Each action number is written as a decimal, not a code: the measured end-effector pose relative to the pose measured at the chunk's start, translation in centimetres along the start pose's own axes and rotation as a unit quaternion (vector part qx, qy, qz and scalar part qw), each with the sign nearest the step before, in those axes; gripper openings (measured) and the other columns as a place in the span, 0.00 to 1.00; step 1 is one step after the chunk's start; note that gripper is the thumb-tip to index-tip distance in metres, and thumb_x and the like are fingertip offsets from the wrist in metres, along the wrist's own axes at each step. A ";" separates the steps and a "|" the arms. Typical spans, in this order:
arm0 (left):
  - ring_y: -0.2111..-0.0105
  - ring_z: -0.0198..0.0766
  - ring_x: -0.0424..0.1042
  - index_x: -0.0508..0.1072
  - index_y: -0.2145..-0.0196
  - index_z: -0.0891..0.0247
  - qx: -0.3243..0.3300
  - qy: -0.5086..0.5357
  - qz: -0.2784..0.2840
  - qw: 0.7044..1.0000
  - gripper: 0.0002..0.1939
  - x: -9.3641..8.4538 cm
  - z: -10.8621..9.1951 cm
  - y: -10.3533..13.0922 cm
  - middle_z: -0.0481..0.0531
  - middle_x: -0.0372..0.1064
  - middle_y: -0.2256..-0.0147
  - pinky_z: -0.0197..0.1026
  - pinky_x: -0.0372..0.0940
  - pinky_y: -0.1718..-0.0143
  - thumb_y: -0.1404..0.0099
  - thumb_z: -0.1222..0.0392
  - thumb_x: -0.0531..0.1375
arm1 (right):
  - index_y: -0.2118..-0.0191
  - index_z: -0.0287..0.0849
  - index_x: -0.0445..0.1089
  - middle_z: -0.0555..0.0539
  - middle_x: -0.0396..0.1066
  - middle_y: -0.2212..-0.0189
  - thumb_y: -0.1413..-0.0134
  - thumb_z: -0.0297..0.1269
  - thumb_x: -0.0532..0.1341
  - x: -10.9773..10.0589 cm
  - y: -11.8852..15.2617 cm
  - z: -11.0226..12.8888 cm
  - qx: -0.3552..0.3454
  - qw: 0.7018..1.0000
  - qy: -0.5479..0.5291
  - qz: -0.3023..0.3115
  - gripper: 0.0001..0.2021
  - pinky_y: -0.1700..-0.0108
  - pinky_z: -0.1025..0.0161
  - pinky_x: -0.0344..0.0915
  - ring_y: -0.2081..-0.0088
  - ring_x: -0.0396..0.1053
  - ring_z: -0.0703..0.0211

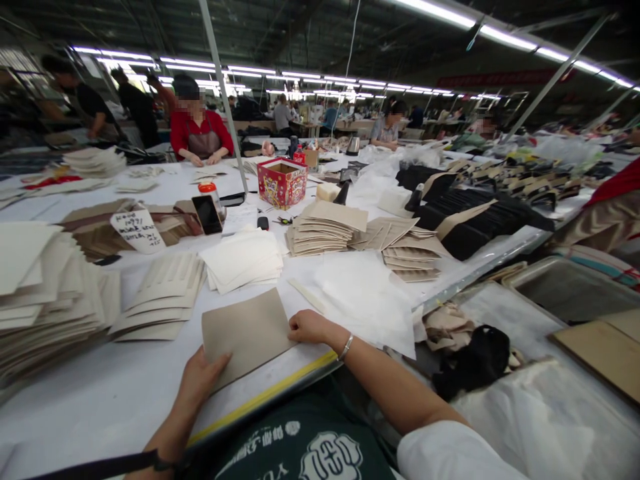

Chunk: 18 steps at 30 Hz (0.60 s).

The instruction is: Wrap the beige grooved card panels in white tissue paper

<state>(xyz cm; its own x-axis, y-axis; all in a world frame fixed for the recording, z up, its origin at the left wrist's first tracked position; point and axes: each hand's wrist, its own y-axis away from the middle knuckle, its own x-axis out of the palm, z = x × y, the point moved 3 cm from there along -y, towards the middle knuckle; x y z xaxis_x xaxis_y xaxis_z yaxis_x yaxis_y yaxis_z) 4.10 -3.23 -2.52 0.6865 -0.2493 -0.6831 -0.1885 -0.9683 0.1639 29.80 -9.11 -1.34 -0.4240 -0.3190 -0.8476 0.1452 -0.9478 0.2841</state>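
A flat beige-grey rectangular panel [247, 330] is tilted up at the near table edge, held at both ends. My left hand [203, 373] grips its lower left corner, thumb on the front face and the other fingers hidden behind. At the right edge my right hand [310, 327] is closed on the panel with curled fingers. Just beyond lies a stack of white sheets [245, 260], and left of it a fanned stack of cream panels [163, 293]. A stack of beige panels [323, 230] sits farther back. Thin white sheets [367, 293] spread to the right of my right hand.
A tall pile of pale panels [45, 300] stands at the left. Farther back are a phone [207, 214], a red patterned box [283, 183] and black stacked pieces [460, 217]. A metal pole [225, 100] rises from the table. A person in red [200, 133] works opposite.
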 end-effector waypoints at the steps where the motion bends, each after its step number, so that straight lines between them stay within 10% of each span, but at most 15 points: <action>1: 0.64 0.49 0.72 0.68 0.65 0.62 -0.001 -0.002 0.000 1.000 0.18 0.0 0.0 0.0 0.55 0.73 0.66 0.43 0.66 0.61 0.53 0.50 0.59 | 0.73 0.39 0.72 0.49 0.70 0.75 0.55 0.34 0.57 0.0 0.0 0.0 0.000 1.000 0.002 0.001 0.07 0.75 0.67 0.48 0.74 0.60 0.64; 18: 0.70 0.43 0.72 0.68 0.61 0.66 0.008 0.052 0.095 0.994 0.20 -1.7 1.2 1.6 0.51 0.72 0.72 0.40 0.64 0.69 0.53 0.58 0.59 | 0.77 0.38 0.69 0.48 0.67 0.78 0.54 0.33 0.56 1.1 0.1 0.2 0.007 1.000 0.011 -0.002 0.08 0.74 0.67 0.46 0.75 0.59 0.63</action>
<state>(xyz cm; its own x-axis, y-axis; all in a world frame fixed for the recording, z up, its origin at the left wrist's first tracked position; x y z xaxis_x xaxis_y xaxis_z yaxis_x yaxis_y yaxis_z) 1.81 -4.36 -1.91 0.7059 -0.4279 -0.5644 -0.3313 -0.9038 0.2709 29.16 -9.50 -2.12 -0.4045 -0.3155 -0.8584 0.1304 -0.9489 0.2873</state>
